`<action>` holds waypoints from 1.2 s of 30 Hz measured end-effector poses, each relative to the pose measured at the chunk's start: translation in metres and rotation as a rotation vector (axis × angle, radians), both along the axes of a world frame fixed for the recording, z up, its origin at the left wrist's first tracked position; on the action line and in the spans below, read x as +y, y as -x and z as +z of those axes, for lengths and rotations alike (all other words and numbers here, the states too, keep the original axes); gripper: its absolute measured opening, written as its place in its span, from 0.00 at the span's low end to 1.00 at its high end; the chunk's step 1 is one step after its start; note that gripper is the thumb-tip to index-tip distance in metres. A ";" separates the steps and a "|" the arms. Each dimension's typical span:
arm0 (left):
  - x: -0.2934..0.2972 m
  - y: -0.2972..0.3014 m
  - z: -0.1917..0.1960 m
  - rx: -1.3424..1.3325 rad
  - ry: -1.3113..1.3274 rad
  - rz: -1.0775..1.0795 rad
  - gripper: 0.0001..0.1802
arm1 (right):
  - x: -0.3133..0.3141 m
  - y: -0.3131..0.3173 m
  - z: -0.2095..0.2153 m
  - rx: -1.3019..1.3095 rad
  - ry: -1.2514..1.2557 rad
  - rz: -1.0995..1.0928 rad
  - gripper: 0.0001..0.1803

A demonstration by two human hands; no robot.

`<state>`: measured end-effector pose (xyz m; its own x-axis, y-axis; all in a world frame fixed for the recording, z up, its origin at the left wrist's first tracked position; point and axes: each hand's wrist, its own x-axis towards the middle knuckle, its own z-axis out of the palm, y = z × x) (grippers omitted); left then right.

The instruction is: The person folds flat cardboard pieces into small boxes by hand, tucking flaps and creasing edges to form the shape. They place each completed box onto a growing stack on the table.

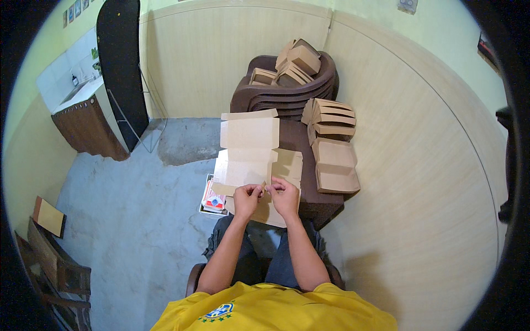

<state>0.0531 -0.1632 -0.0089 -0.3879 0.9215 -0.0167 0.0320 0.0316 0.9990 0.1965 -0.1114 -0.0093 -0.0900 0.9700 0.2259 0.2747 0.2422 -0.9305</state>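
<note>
The brown table (292, 132) stands in front of the person's knees. Beyond the table there is a stack of brown plastic chairs (281, 105), with folded cartons (305, 58) on the top seat. Over the table extends the unfolded cardboard sheet (249, 132), and under it lies 1 more flat cardboard piece (287, 163). On the right part of the table are an open carton (334, 160) and a group of cartons (331, 118). On the near side of the table, the person's yellow shirt (287, 306) bears a blue-and-white crest (218, 311) with small green stars. To the left of the table, a white container (202, 207) holds a red-and-white packet (214, 193); its print is too small for reading. At the table's near edge, the left hand (247, 199) and the right hand (284, 196) are close together, each with thumb and finger clamped on the sheet's narrow flap.
</note>
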 end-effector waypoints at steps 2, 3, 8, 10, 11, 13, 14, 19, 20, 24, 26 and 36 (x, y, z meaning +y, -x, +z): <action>-0.002 -0.001 -0.002 -0.034 -0.006 0.007 0.10 | -0.004 0.000 0.004 0.009 0.024 0.004 0.20; -0.002 -0.002 -0.003 -0.075 0.002 0.008 0.10 | -0.006 0.000 0.006 0.045 0.062 0.025 0.19; 0.000 -0.006 -0.011 -0.018 -0.054 0.018 0.11 | -0.012 0.001 0.013 0.015 0.031 -0.031 0.17; -0.002 -0.007 -0.014 -0.007 -0.094 0.010 0.11 | -0.015 0.002 0.017 -0.002 0.057 -0.043 0.17; -0.003 -0.007 -0.015 -0.009 -0.112 -0.005 0.11 | -0.018 0.002 0.019 0.002 0.022 -0.033 0.17; -0.007 -0.007 -0.015 -0.008 -0.133 -0.021 0.12 | -0.023 0.001 0.023 -0.012 0.010 -0.042 0.17; -0.009 -0.008 -0.015 -0.005 -0.136 -0.023 0.12 | -0.026 0.001 0.025 0.018 0.020 -0.040 0.17; -0.017 -0.011 -0.011 -0.039 -0.084 -0.076 0.12 | -0.036 0.000 0.027 0.041 0.027 -0.050 0.16; -0.018 -0.012 -0.010 -0.010 -0.084 -0.078 0.12 | -0.037 -0.001 0.027 0.042 0.023 -0.039 0.16; -0.019 -0.016 -0.010 -0.041 -0.102 -0.078 0.11 | -0.035 -0.010 0.027 0.045 0.031 0.007 0.16; -0.018 -0.020 -0.012 -0.034 -0.143 -0.084 0.10 | -0.032 -0.017 0.026 0.035 0.040 0.040 0.16; -0.014 -0.035 -0.018 -0.038 0.007 -0.079 0.06 | -0.020 -0.035 -0.005 0.003 0.065 0.094 0.18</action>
<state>0.0882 -0.1775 -0.0267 -0.3131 0.9490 -0.0365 -0.0031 0.0374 0.9993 0.2317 -0.1315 -0.0140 -0.1803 0.9699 0.1635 0.2506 0.2060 -0.9459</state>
